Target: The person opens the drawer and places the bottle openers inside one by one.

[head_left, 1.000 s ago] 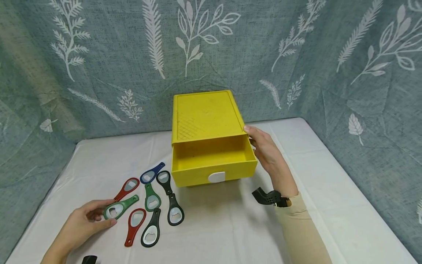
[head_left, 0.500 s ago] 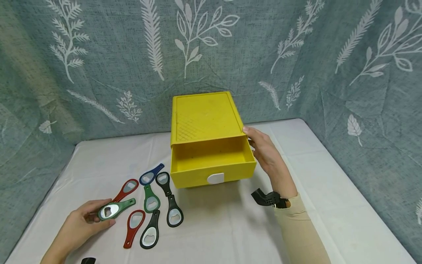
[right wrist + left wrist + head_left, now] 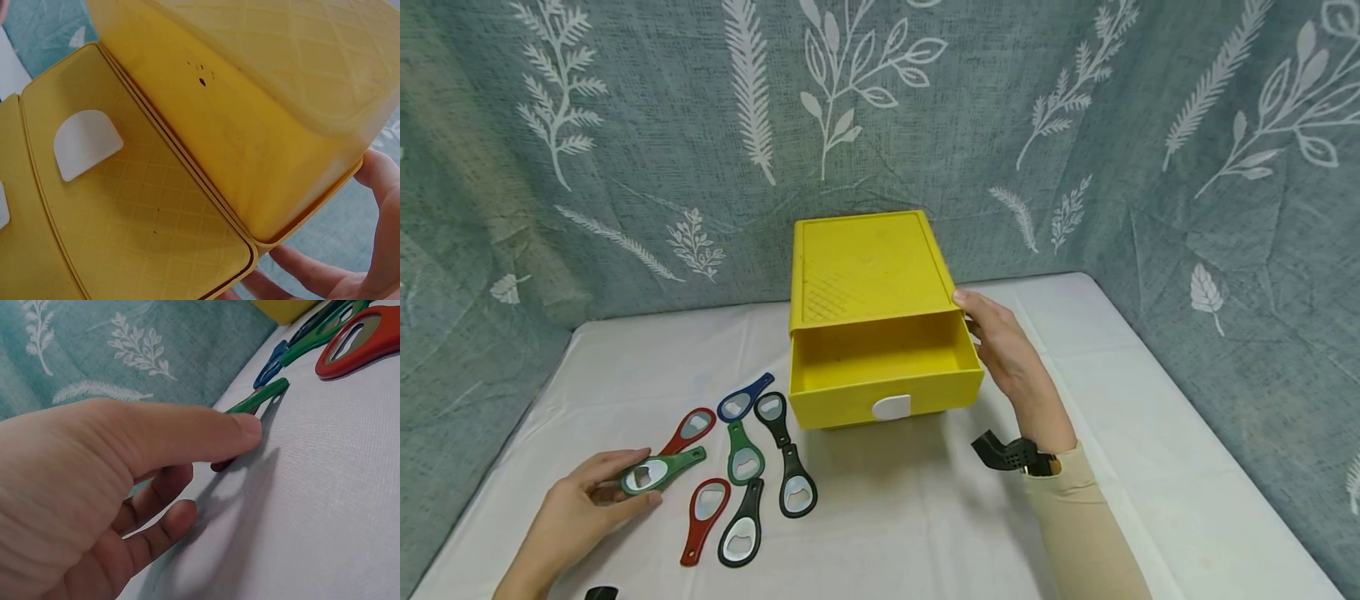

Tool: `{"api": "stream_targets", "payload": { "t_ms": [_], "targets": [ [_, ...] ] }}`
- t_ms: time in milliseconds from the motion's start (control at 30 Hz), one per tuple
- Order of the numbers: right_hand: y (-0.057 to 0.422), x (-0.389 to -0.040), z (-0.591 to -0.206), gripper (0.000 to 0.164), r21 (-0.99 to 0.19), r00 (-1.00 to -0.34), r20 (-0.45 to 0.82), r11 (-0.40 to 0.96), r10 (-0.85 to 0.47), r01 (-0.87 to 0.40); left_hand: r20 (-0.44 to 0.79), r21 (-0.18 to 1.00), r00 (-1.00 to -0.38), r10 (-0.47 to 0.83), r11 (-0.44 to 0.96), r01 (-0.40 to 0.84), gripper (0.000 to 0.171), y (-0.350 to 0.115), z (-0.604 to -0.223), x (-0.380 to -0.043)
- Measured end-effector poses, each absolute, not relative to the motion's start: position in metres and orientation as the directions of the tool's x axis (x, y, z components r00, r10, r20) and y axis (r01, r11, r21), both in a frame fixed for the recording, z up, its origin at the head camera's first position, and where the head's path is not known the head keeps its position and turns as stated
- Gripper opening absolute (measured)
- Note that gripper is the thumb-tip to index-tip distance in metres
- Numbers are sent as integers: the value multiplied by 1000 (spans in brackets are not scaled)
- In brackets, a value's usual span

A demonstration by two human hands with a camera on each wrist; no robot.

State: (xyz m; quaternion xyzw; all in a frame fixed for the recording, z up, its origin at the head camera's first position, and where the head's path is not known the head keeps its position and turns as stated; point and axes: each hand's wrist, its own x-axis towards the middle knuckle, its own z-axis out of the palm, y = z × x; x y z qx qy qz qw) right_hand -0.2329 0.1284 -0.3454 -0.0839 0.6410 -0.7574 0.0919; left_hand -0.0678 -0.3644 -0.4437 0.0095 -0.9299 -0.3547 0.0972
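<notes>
My left hand (image 3: 568,517) pinches a green bottle opener (image 3: 683,461) by its round end between thumb and fingers, its handle angled up to the right. In the left wrist view the thumb covers most of this opener (image 3: 275,390), which casts a shadow on the cloth. A red opener (image 3: 688,430) lies partly behind it. My right hand (image 3: 1011,350) holds the right side of a yellow drawer box (image 3: 872,262), thumb at the top front corner. The box's top drawer (image 3: 838,407) is pulled out and bare inside; it has a white handle (image 3: 892,407).
Right of my left hand lie another red opener (image 3: 697,533), a second green one (image 3: 739,437), a blue one (image 3: 752,392) and several black ones (image 3: 752,500). White cloth (image 3: 910,517) covers the table. A leaf-patterned curtain (image 3: 700,125) hangs behind the box.
The green opener in my left hand has shifted slightly left and turned a little flatter. My right hand stays on the yellow box, and the other openers lie as before.
</notes>
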Motion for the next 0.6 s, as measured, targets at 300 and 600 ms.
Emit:
{"api": "stream_targets", "payload": {
  "t_ms": [300, 600],
  "targets": [
    [128, -233, -345, 53, -987, -970, 7, -157, -242, 32, 286, 732, -944, -164, 673, 105, 55, -362, -441, -66],
    [127, -234, -347, 51, -987, -972, 4, -155, -236, 34, 388, 899, -857, -339, 344, 271, 60, -331, -399, -69]
  ]
}}
